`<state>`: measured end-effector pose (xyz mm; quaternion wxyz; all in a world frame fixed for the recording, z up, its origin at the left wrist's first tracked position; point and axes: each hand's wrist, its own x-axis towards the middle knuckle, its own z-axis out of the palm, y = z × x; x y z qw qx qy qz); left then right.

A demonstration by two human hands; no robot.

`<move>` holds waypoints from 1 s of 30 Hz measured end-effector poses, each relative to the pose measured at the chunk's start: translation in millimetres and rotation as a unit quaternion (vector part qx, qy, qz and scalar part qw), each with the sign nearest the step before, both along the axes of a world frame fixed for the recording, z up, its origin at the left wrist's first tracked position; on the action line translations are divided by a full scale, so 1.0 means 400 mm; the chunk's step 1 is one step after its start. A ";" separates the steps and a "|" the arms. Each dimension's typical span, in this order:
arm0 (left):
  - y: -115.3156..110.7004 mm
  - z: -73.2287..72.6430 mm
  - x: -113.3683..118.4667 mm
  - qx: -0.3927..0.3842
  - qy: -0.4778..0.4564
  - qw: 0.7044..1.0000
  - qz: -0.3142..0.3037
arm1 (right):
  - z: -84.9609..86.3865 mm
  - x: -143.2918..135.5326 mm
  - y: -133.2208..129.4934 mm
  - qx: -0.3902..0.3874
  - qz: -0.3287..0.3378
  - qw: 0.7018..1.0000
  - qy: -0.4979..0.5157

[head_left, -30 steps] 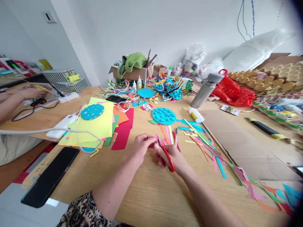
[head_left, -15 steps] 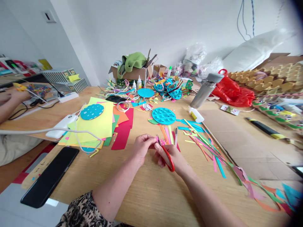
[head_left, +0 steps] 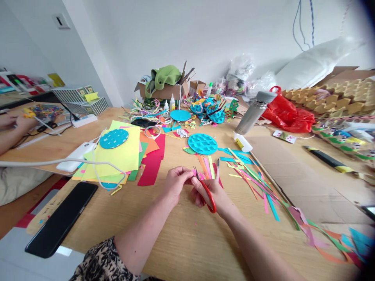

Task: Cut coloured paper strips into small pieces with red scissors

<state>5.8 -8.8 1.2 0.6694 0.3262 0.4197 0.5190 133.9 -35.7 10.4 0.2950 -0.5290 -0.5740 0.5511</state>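
You have one pair of scissors [head_left: 211, 201] in play, in your right hand [head_left: 220, 194], above the wooden table [head_left: 175, 246]. Around it you can count four blue discs: a dimpled one [head_left: 202, 144] just beyond your hands, a plain one [head_left: 180, 115] farther back, a speckled one [head_left: 114, 139] on the yellow paper [head_left: 129, 156], and one [head_left: 110, 185] mostly hidden beneath that paper. Two small bottles [head_left: 172, 103] stand at the back; one white bottle [head_left: 243, 143] lies on its side near one steel flask [head_left: 252, 117]. One pen [head_left: 218, 170] lies just past your right hand; the paper strips [head_left: 249, 171] overlap too much to count.

Both your forearms reach forward and converge. Your right hand is clasped round the red handles, blades pointing up and away, beside your left fingertips. Your left hand [head_left: 175, 181] has thumb and fingers pinched together; you can't tell what, if anything, sits between them.
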 end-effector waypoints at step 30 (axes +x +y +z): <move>0.000 0.003 0.002 -0.001 0.017 1.000 -0.014 | -0.017 0.007 0.003 -0.001 -0.003 1.000 -0.019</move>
